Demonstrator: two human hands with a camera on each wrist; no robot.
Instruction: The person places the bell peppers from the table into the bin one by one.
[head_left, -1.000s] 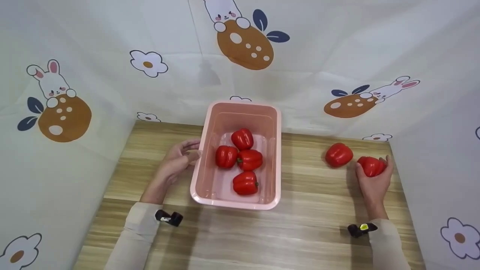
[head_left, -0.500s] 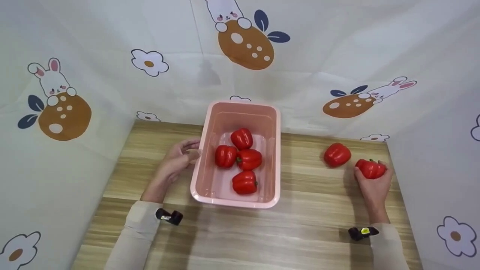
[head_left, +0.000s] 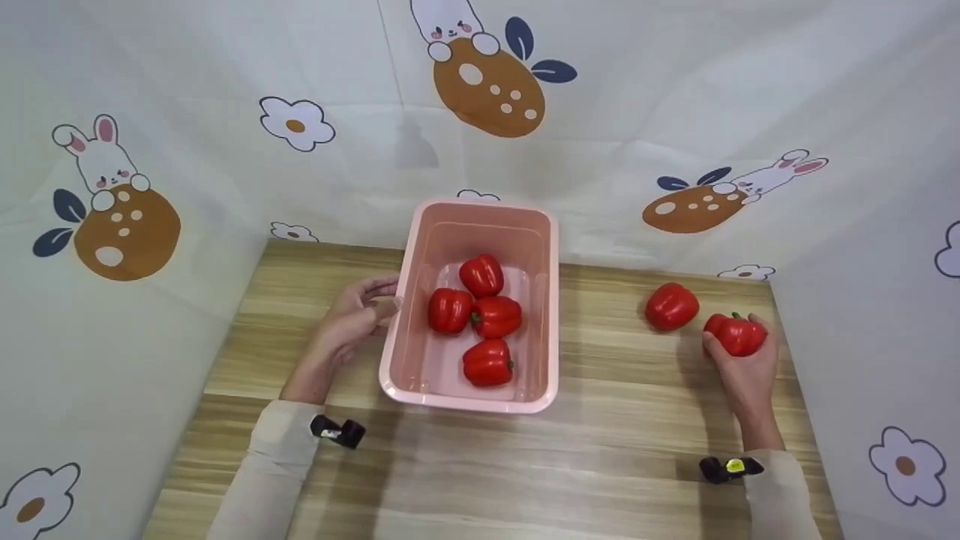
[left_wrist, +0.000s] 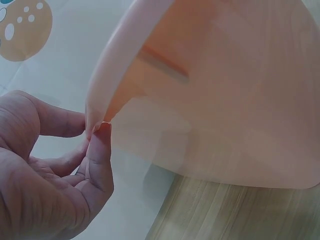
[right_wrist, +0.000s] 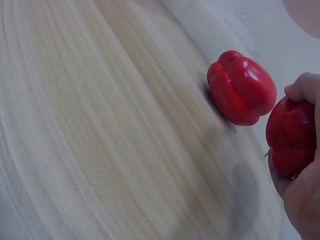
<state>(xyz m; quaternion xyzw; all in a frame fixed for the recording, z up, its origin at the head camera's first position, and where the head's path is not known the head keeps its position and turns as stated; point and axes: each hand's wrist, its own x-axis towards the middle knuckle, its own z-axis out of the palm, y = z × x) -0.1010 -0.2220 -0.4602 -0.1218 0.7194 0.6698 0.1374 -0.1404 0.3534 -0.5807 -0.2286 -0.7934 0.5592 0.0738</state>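
A pink plastic bin [head_left: 553, 315] stands at the middle of the table, its long side running front to back. Several red bell peppers [head_left: 487, 363] lie on its floor. My left hand [head_left: 352, 322] is at the bin's left rim; in the left wrist view, thumb and fingers pinch the rim's edge [left_wrist: 117, 60]. Toward the table's right side my right hand [head_left: 748, 375] grips a red bell pepper [head_left: 733, 335], its green stem pointing up and away. Another red bell pepper [head_left: 672, 307] lies on the table just left of it, also showing in the right wrist view [right_wrist: 242, 89].
The wood-grain table [head_left: 480, 480] meets patterned fabric walls [head_left: 600, 150] at the back and both sides. The bin's far end is close to the back wall. Bare tabletop [head_left: 607, 360] lies between the bin and the loose pepper.
My right hand has turned the gripped pepper a little, bringing its stem into sight, and shifted slightly. The left hand and the bin stay in place.
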